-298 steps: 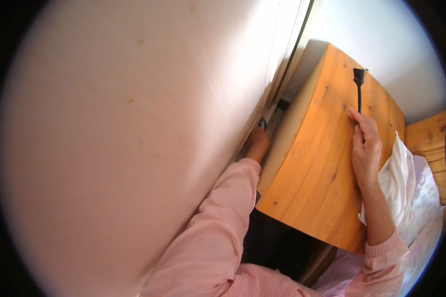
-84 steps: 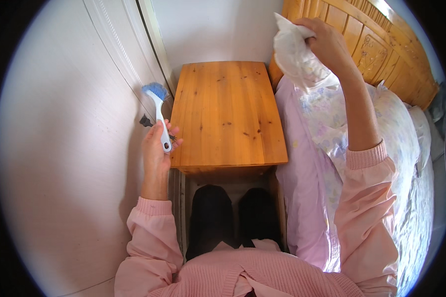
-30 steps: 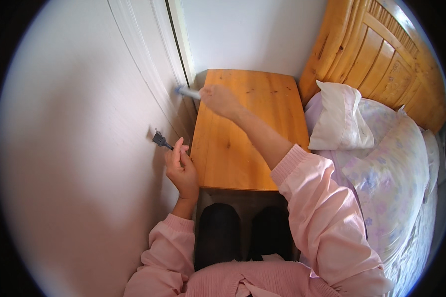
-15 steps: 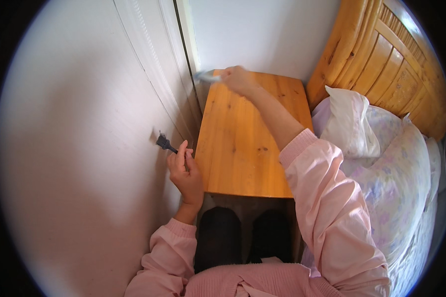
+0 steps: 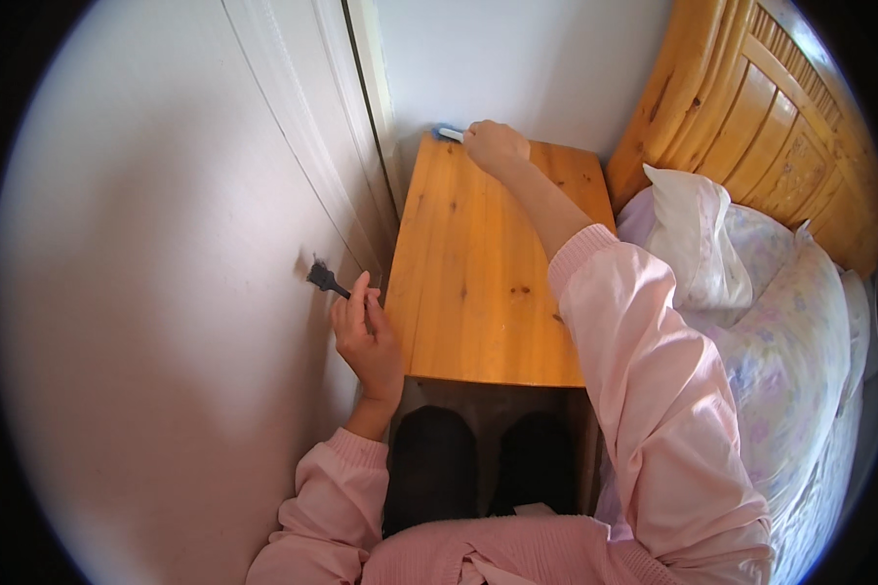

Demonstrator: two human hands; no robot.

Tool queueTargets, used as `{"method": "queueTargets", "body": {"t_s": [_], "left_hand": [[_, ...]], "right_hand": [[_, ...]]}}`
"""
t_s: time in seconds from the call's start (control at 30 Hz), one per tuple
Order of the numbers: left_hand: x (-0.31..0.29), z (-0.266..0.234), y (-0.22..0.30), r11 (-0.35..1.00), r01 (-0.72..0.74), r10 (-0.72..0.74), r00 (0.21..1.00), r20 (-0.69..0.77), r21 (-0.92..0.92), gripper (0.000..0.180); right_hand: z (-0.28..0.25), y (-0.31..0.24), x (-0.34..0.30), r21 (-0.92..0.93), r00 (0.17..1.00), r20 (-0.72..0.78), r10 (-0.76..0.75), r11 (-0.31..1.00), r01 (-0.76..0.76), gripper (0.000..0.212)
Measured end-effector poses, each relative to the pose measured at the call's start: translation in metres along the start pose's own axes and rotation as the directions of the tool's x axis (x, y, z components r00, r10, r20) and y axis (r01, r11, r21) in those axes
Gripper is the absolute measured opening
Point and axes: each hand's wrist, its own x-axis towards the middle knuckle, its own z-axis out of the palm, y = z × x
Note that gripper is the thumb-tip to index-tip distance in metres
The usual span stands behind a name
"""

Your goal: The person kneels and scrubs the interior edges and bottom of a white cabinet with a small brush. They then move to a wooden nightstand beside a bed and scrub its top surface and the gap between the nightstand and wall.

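A small brush with a white handle and blue bristles (image 5: 447,134) is gripped in my right hand (image 5: 498,148), its fingers wrapped round the handle. Its bristle end is at the far left corner of the wooden bedside table (image 5: 488,283), close to the wall. My left hand (image 5: 369,341) pinches the thin handle of a small black brush (image 5: 323,277) beside the table's left edge. The black brush's bristles point up and left, towards the pale panel, and the rest of its handle is hidden by my fingers.
A pale panel or door (image 5: 166,292) rises along the left side. Beyond the table stands a white wall (image 5: 517,68). To the right is a bed with a wooden headboard (image 5: 751,117), a white pillow (image 5: 688,234) and flowered bedding (image 5: 790,361).
My right hand has moved a little to the right and away from me, bringing the blue-bristled brush to the table's far left corner. My left hand has hardly moved.
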Motion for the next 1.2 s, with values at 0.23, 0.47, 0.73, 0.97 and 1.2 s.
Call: {"method": "queueTargets", "body": {"t_s": [0.23, 0.47, 0.73, 0.97, 1.2], "left_hand": [[-0.001, 0.000, 0.000, 0.994, 0.055, -0.055, 0.998, 0.007, -0.092, 0.029], [-0.002, -0.001, 0.001, 0.997, 0.054, -0.054, 0.999, 0.002, -0.054, 0.030], [-0.001, -0.001, 0.002, 0.998, 0.054, -0.056, 0.997, -0.045, -0.028, 0.028], [-0.002, 0.001, -0.004, 0.993, 0.098, -0.101, 0.994, -0.049, -0.066, 0.029], [-0.002, 0.003, -0.006, 0.986, 0.134, -0.141, 0.988, -0.059, -0.100, 0.030]], "right_hand": [[0.015, 0.005, -0.058, 0.110, 0.946, 0.143, -0.290, 0.955, 0.275, 0.024], [-0.052, 0.120, -0.064, -0.179, 0.937, -0.106, 0.333, 0.920, -0.348, 0.041], [0.012, 0.003, -0.109, 0.317, 0.988, 0.150, -0.046, 0.948, -0.004, 0.025], [-0.033, 0.056, -0.056, -0.062, 0.955, -0.084, 0.284, 0.955, -0.289, 0.027], [-0.001, 0.002, -0.076, 0.445, 0.926, 0.357, -0.123, 0.894, -0.053, 0.024]]}}
